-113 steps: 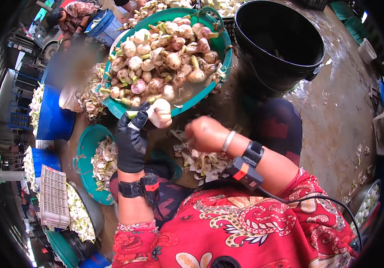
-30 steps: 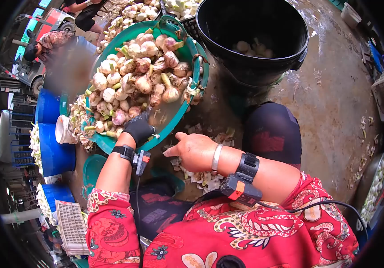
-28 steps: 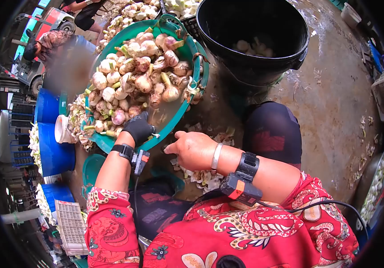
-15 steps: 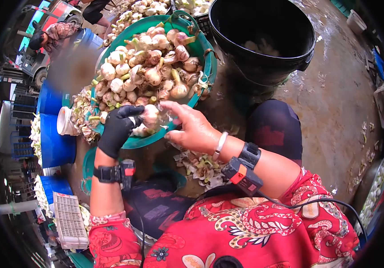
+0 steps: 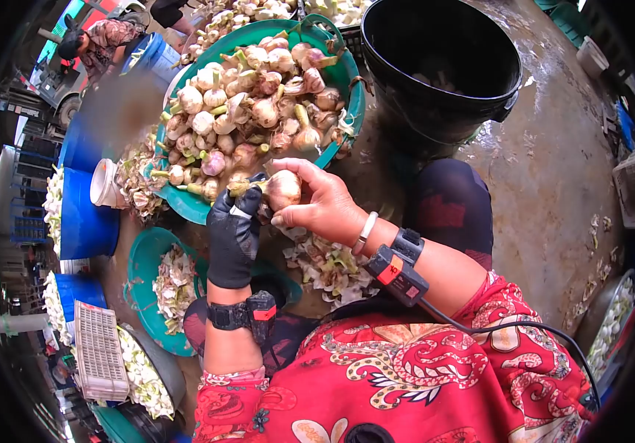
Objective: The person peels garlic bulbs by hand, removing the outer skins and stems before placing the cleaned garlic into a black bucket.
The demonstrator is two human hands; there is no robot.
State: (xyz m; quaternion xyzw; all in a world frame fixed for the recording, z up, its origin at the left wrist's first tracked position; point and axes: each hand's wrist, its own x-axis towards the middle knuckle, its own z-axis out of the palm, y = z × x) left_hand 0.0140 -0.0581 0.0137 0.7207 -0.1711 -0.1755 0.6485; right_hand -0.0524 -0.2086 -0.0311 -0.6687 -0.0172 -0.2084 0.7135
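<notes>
A large garlic bulb (image 5: pixel 283 190) with a pale, purple-tinged skin is between my two hands, over the near rim of a green basin (image 5: pixel 199 210). My left hand (image 5: pixel 235 232), in a black glove, is closed near the bulb's stem end. The bare fingers and thumb of my right hand (image 5: pixel 323 204) curve round the bulb's other side. Inside the basin, a heap of garlic bulbs (image 5: pixel 251 103) with short cut stems and some dirt fills it up. The gloved fingertips are partly hidden behind the stem.
A black bucket (image 5: pixel 435 111) stands right of the basin. Garlic peelings (image 5: pixel 332 269) lie on the floor below my hands, and more sit in a small green basin (image 5: pixel 140 273). Blue tubs (image 5: pixel 90 218) line the left. A co-worker (image 5: pixel 99 44) is at upper left.
My left hand has moved right and down towards my body. The large bulb now sits between both hands, where my right hand's fingers were apart before. A small bulb at the basin's near side is uncovered.
</notes>
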